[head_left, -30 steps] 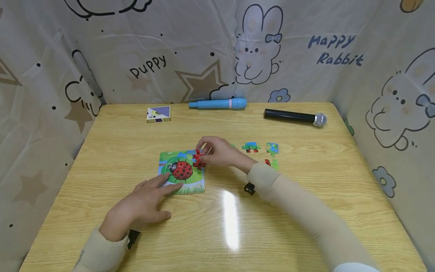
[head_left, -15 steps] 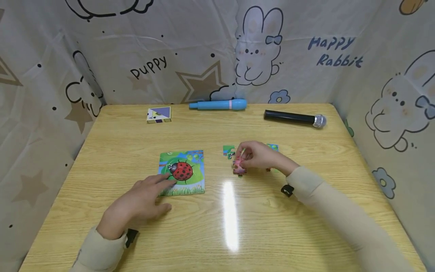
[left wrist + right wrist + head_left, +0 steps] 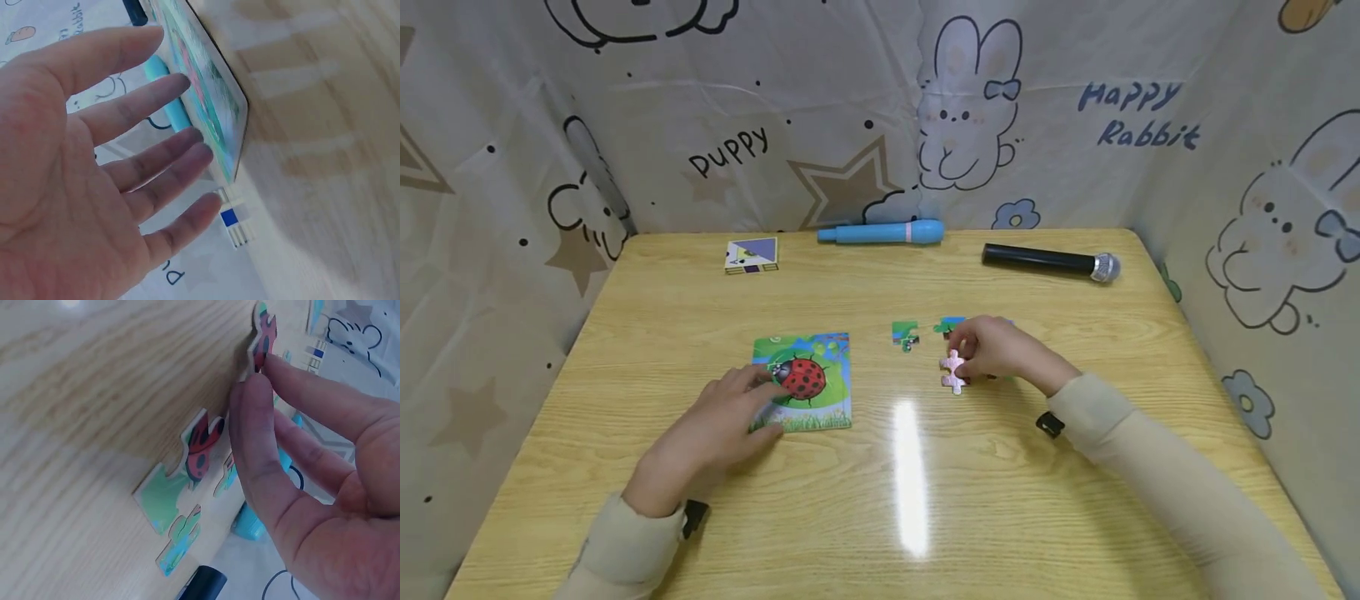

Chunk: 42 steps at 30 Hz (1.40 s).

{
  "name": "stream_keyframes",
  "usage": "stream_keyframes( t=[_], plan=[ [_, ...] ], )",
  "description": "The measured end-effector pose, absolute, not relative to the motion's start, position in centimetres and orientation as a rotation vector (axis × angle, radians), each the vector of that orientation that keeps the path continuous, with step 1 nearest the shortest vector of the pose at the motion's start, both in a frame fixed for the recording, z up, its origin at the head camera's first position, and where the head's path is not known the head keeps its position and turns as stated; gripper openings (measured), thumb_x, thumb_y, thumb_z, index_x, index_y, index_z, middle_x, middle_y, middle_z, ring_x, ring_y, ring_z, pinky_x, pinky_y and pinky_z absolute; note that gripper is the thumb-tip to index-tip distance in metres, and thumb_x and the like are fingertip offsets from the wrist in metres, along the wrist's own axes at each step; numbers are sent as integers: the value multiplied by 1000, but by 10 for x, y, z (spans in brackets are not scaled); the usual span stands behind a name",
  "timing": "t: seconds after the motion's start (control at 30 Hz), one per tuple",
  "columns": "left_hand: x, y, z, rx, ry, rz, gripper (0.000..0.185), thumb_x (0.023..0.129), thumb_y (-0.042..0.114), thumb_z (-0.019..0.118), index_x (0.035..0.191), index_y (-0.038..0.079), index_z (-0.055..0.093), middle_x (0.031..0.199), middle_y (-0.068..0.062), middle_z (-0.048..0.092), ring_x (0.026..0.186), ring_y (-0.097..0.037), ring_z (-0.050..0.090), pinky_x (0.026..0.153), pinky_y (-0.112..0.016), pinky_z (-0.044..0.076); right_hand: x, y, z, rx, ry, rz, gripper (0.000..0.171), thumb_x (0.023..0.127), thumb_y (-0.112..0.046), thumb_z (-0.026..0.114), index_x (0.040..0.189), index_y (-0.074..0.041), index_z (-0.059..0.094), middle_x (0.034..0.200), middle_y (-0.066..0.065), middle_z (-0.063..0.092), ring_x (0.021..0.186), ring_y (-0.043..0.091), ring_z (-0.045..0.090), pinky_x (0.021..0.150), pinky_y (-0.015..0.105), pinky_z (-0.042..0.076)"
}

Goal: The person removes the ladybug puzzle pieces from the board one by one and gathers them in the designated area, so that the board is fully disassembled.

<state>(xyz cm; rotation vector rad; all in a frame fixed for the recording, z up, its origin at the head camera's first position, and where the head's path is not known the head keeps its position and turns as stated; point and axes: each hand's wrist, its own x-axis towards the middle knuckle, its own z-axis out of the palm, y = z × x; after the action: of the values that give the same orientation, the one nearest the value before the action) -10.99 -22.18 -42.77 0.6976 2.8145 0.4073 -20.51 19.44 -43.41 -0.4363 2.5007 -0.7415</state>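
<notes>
Change: right hand (image 3: 1000,350) carried a puzzle piece (image 3: 953,372) off the ladybird puzzle (image 3: 805,382), rightward.
Grip: pinching it; left hand (image 3: 718,433) spread, steadying the puzzle.

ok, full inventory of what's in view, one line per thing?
Ladybird jigsaw board: 1, green with red ladybird, table centre-left.
Loose jigsaw pieces: several, green/blue/red, right of the board; exact count hidden.
Flipped jigsaw piece: 1, pale pink, in the right hand.
Blue plastic pen: 1, far edge.
Black microphone: 1, silver head, far right.
Card stack: 1, purple/white, far left.
Wooden table: 1, light.
Left hand: fingers flat, touching the board.
Right hand: pinching the pink piece.
</notes>
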Motion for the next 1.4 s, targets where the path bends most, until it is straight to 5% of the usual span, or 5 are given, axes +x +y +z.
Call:
stream_keyframes(
  t=[0.37, 0.6, 0.87, 1.07, 1.4],
  plan=[
    [-131, -237, -437, 550, 2771, 301, 83, 98, 44, 73, 162, 5, 38, 171, -24, 29, 153, -53, 32, 117, -77, 31, -199, 187, -434, -547, 2613, -602, 25, 89, -8, 83, 111, -7, 74, 89, 7, 69, 77, 18, 59, 72, 33, 51],
    [-137, -242, -441, 489, 2733, 343, 86, 101, 48, 68, 164, 3, 31, 172, -22, 26, 154, -54, 28, 115, -80, 30, -196, 168, -434, -649, 2690, -655, 17, 95, -21, 78, 107, -9, 76, 90, 3, 71, 77, 15, 61, 75, 36, 54],
    [-140, -246, -443, 428, 2695, 373, 98, 99, 52, 68, 166, -2, 21, 175, -25, 15, 157, -54, 17, 119, -79, 22, -195, 98, -437, -862, 2643, -802, 28, 99, -24, 73, 118, -4, 75, 106, 8, 75, 92, 18, 68, 86, 38, 59],
    [-144, -250, -444, 336, 2636, 415, 110, 95, 64, 67, 169, 3, 13, 177, -21, 8, 159, -55, 8, 120, -82, 9, -186, 33, -442, -1002, 2518, -742, 41, 99, -29, 75, 130, -2, 72, 117, 12, 72, 105, 22, 60, 93, 36, 51],
    [-147, -251, -441, 313, 2631, 395, 113, 91, 71, 66, 169, 8, 15, 177, -19, 10, 159, -55, 10, 117, -84, 15, -179, -27, -446, -1006, 2599, -515, 26, 93, -36, 80, 95, -13, 69, 84, -4, 53, 88, 14, 42, 71, 23, 32]
  ],
)
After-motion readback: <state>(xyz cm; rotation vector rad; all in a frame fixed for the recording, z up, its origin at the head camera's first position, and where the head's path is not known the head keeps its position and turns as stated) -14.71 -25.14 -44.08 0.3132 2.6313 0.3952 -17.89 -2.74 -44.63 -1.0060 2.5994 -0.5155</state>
